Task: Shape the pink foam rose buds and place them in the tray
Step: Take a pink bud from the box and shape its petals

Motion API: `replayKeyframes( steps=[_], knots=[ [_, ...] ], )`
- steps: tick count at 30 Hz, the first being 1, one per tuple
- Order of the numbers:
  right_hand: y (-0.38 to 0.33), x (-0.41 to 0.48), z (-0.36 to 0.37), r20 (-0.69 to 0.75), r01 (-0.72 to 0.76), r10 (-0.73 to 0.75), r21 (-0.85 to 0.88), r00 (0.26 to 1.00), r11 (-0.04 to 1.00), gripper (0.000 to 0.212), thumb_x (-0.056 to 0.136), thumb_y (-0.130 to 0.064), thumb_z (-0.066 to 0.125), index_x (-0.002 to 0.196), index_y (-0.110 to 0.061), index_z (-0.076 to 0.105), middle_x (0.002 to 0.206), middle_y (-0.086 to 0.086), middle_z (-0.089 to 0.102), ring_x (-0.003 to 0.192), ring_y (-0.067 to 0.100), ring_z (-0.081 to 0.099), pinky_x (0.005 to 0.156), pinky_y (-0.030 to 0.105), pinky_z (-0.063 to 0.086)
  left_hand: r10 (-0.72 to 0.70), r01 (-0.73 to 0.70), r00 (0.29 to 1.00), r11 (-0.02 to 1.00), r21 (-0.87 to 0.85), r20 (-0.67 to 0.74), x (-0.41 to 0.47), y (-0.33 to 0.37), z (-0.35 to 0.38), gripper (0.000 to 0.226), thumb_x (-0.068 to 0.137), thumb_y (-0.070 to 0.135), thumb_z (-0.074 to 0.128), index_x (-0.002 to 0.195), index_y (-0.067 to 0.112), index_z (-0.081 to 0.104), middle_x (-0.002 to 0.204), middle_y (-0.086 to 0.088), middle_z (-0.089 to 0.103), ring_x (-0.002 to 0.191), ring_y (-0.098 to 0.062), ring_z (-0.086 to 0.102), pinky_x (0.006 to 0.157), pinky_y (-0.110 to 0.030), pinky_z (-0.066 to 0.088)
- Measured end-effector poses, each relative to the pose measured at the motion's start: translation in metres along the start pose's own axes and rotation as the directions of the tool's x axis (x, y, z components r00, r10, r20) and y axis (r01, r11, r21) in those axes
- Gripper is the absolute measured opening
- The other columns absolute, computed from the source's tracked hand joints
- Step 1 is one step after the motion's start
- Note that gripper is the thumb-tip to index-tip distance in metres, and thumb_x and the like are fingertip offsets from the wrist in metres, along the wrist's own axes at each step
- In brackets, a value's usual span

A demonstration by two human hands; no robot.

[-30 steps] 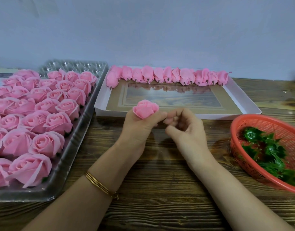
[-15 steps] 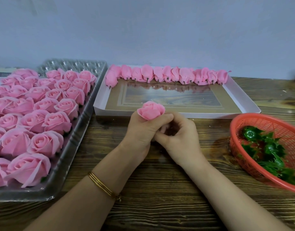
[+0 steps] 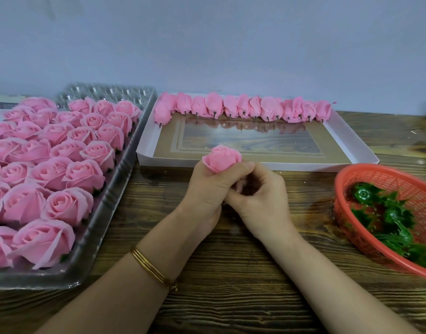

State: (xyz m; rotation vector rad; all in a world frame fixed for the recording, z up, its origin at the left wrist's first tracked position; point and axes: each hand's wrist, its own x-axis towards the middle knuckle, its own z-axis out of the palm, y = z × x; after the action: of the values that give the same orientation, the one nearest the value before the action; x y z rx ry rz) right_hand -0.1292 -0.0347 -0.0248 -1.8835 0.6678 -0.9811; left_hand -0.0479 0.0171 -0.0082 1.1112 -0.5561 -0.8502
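My left hand (image 3: 204, 189) grips a pink foam rose bud (image 3: 222, 158) upright over the wooden table, petals poking out above my thumb and fingers. My right hand (image 3: 262, 198) is pressed against the left one, its fingers curled in at the bud's base, which is hidden between the hands. The clear plastic tray (image 3: 103, 222) at the left holds several shaped pink roses (image 3: 67, 206) in rows. A row of closed pink buds (image 3: 243, 108) lies along the far edge of a white box (image 3: 255, 165).
A red plastic basket (image 3: 366, 173) with green leaf pieces (image 3: 387, 213) stands at the right, close to my right forearm. The white box sits just beyond my hands. A pale wall runs behind the table.
My right hand has moved left from beside the left hand and tucked in under the bud's base. The bud has shifted slightly right and sits a bit higher.
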Motion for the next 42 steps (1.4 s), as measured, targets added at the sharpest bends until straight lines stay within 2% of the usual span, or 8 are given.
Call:
replayKeyframes(
  steps=[6, 15, 20, 25, 30, 33, 36, 42],
  knots=[
    [-0.003, 0.003, -0.005, 0.108, 0.022, -0.031, 0.085, 0.994, 0.996, 0.032, 0.063, -0.022, 0.072, 0.067, -0.052, 0.063, 0.053, -0.004, 0.049, 0.055, 0.014, 0.051, 0.057, 0.029, 0.048, -0.033, 0.022, 0.983, 0.998, 0.066, 0.178, 0.003, 0.012, -0.014, 0.015, 0.073, -0.003, 0.074, 0.069, 0.005, 0.062, 0.065, -0.014, 0.049, 0.071, -0.033, 0.043, 0.078, -0.048, 0.03],
    [-0.004, 0.003, -0.013, 0.263, -0.14, 0.072, 0.249, 0.962, 0.958, 0.015, 0.079, 0.01, 0.07, 0.092, 0.015, 0.066, 0.097, 0.041, 0.058, 0.093, 0.053, 0.058, 0.087, 0.059, 0.047, -0.069, 0.028, 0.948, 0.99, 0.136, 0.31, 0.004, 0.018, -0.025, 0.014, 0.064, 0.008, 0.072, 0.068, 0.004, 0.06, 0.075, 0.003, 0.065, 0.095, -0.015, 0.06, 0.085, -0.029, 0.049],
    [-0.005, 0.004, -0.012, 0.277, -0.179, 0.101, 0.274, 0.956, 0.945, 0.01, 0.079, 0.009, 0.071, 0.087, 0.003, 0.069, 0.085, 0.037, 0.059, 0.078, 0.043, 0.059, 0.086, 0.057, 0.049, -0.053, 0.027, 0.964, 0.994, 0.103, 0.262, 0.003, 0.016, -0.023, 0.011, 0.064, 0.011, 0.073, 0.065, 0.006, 0.063, 0.072, -0.002, 0.064, 0.087, -0.015, 0.061, 0.08, -0.025, 0.053],
    [-0.002, 0.005, -0.007, 0.196, -0.145, 0.1, 0.231, 0.975, 0.962, 0.045, 0.072, 0.0, 0.081, 0.111, -0.019, 0.066, 0.057, -0.016, 0.056, 0.062, 0.01, 0.052, 0.066, 0.024, 0.05, -0.023, 0.006, 0.982, 0.996, 0.086, 0.19, 0.004, 0.012, -0.02, 0.014, 0.073, 0.009, 0.078, 0.068, 0.006, 0.065, 0.086, -0.023, 0.054, 0.078, -0.03, 0.049, 0.075, -0.044, 0.04],
    [-0.005, 0.003, -0.006, 0.163, -0.128, 0.093, 0.22, 0.982, 0.967, 0.033, 0.069, -0.011, 0.078, 0.097, -0.026, 0.07, 0.059, -0.005, 0.057, 0.064, 0.02, 0.055, 0.073, 0.044, 0.054, 0.011, -0.028, 0.972, 0.997, 0.065, 0.237, 0.005, 0.01, -0.018, 0.017, 0.069, 0.007, 0.072, 0.071, -0.002, 0.058, 0.069, -0.014, 0.054, 0.069, -0.018, 0.055, 0.074, -0.031, 0.049],
    [-0.01, 0.003, -0.008, 0.244, -0.149, 0.078, 0.288, 0.967, 0.946, 0.022, 0.074, -0.001, 0.076, 0.087, -0.018, 0.072, 0.085, 0.037, 0.059, 0.077, 0.032, 0.059, 0.086, 0.052, 0.051, -0.003, -0.01, 0.97, 0.999, 0.049, 0.244, 0.005, 0.011, -0.019, 0.013, 0.066, 0.007, 0.071, 0.068, 0.001, 0.06, 0.068, 0.0, 0.062, 0.075, -0.014, 0.06, 0.076, -0.026, 0.053],
    [-0.007, 0.005, -0.01, 0.277, -0.189, 0.099, 0.319, 0.956, 0.929, 0.036, 0.076, 0.007, 0.074, 0.064, -0.026, 0.068, 0.066, 0.022, 0.048, 0.073, 0.024, 0.048, 0.079, 0.041, 0.047, 0.001, -0.012, 0.973, 0.999, 0.046, 0.231, 0.005, 0.01, -0.021, 0.011, 0.066, 0.01, 0.072, 0.064, 0.004, 0.062, 0.072, -0.006, 0.062, 0.076, -0.013, 0.061, 0.076, -0.025, 0.053],
    [-0.006, 0.007, -0.014, 0.215, -0.334, 0.264, 0.438, 0.94, 0.834, 0.025, 0.067, -0.001, 0.062, 0.092, -0.002, 0.067, 0.063, 0.003, 0.057, 0.056, 0.007, 0.048, 0.057, 0.018, 0.042, 0.078, -0.083, 0.994, 0.994, 0.073, 0.074, 0.009, 0.004, -0.022, 0.015, 0.075, 0.008, 0.073, 0.063, 0.016, 0.069, 0.067, -0.002, 0.065, 0.067, -0.012, 0.061, 0.071, -0.026, 0.053]
  ],
)
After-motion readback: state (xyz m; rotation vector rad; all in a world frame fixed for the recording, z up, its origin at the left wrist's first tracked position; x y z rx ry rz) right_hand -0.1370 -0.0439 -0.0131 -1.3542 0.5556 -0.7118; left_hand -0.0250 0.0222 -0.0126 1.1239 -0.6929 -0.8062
